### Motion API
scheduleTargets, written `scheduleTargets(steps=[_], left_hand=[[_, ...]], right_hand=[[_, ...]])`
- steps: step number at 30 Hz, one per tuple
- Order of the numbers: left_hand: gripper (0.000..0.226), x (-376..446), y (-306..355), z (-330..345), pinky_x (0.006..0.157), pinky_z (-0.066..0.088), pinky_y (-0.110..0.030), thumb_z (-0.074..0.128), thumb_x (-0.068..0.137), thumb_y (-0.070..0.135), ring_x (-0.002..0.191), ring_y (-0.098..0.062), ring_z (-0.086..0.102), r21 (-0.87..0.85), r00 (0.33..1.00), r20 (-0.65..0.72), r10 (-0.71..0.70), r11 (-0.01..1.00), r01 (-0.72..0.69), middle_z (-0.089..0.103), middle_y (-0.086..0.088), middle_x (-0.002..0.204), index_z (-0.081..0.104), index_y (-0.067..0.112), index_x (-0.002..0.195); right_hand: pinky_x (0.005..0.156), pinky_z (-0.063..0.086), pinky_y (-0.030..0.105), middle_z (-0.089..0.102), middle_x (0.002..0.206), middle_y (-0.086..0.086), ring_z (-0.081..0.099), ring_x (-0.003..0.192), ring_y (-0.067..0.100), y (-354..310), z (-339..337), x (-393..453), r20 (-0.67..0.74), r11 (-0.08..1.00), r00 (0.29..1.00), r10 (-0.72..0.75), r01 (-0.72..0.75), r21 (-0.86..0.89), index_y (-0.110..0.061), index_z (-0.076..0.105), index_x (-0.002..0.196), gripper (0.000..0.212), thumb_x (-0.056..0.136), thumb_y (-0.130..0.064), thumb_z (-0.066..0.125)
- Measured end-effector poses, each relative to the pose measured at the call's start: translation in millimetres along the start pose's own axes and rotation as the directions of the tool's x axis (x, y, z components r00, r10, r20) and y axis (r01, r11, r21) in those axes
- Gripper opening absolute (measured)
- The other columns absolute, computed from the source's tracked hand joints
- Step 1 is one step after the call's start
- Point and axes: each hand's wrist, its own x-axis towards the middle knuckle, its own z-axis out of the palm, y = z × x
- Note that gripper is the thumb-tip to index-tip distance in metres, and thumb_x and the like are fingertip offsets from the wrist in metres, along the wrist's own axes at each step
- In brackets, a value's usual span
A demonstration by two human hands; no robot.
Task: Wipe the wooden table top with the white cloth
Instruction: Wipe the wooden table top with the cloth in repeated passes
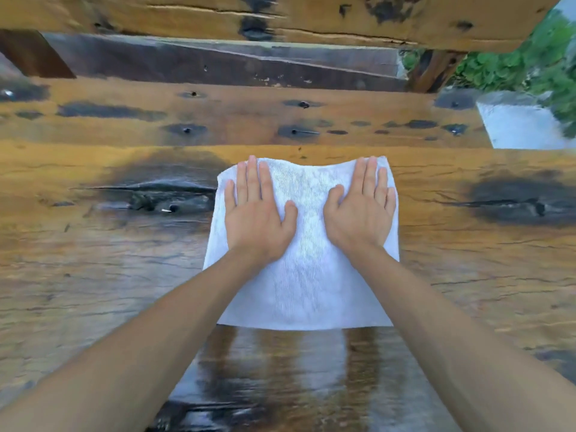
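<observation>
A white cloth [307,275] lies spread flat on the wooden table top [93,275], in the middle of the view. My left hand [257,213] rests palm down on the cloth's far left part, fingers stretched out and pointing away from me. My right hand [361,207] lies the same way on the far right part. Neither hand curls around the fabric; both lie flat on it. A dark, wet-looking streaked patch [280,369] covers the wood between my forearms, just on my side of the cloth.
The planks carry dark stains, knots and nail heads [187,130]. Beyond the table's far edge runs a wooden bench or beam [218,14]. At the right are a pale concrete block [523,126] and green plants [530,57].
</observation>
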Motion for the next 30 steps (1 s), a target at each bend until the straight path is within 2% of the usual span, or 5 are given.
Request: scheduleTargets(steps=[10,17,21,25,30], left_hand=[[0.094,87.4,12.9,-2.4,0.128,-0.003,-0.048,0.025,0.093,0.071,0.159,-0.023,-0.006,-0.015,0.999,-0.012,-0.047,0.999,0.047,0.017,-0.004,0.170,0.017,0.006,0.160],[0.056,84.7,11.1,-17.0,0.118,0.029,-0.035,0.047,0.089,0.060,0.133,-0.015,0.047,-0.448,0.961,-0.251,-0.115,0.894,-0.010,0.060,0.005,0.133,0.064,0.020,0.124],[0.032,43.6,12.3,-30.0,0.090,0.039,-0.028,0.043,0.097,0.029,0.110,-0.021,0.053,-0.629,0.932,-0.358,-0.061,0.753,-0.192,0.064,-0.005,0.108,0.069,0.010,0.096],[0.036,-6.1,-12.2,-18.5,0.096,0.041,-0.046,0.039,0.099,0.029,0.109,-0.032,0.053,-0.421,0.931,-0.277,0.236,0.842,-0.339,0.062,-0.010,0.111,0.066,0.007,0.106],[0.050,-11.3,-8.0,-17.8,0.111,0.032,-0.044,0.054,0.096,0.042,0.141,-0.027,0.041,-0.196,0.945,-0.163,0.283,0.930,-0.312,0.048,-0.004,0.148,0.052,0.015,0.137]], right_hand=[[0.127,0.001,0.043,0.033,0.165,0.004,0.008,0.158,0.023,-21.7,3.2,81.7,0.000,1.000,1.000,-0.004,0.004,0.003,-0.011,0.041,0.153,0.062,0.102,-0.041,0.024],[0.126,0.007,0.046,0.047,0.153,0.010,0.026,0.151,0.025,-26.6,0.3,89.5,0.015,1.000,1.000,-0.014,0.014,-0.010,-0.016,0.053,0.141,0.059,0.102,-0.048,0.022],[0.124,0.017,0.042,0.055,0.144,-0.003,0.042,0.139,0.017,-16.9,-25.6,79.5,-0.060,0.915,0.995,-0.080,0.097,0.391,-0.027,0.056,0.139,0.045,0.103,-0.044,0.036],[0.114,0.026,0.035,0.055,0.144,0.000,0.045,0.137,0.023,12.1,-30.8,29.4,-0.167,0.849,0.892,-0.421,0.452,0.274,-0.017,0.060,0.133,0.037,0.102,-0.021,0.040],[0.125,0.021,0.044,0.026,0.169,0.009,0.021,0.156,0.026,31.5,-19.0,-8.0,0.034,0.847,0.846,-0.531,0.531,0.025,-0.014,0.037,0.157,0.054,0.108,-0.036,0.038]])
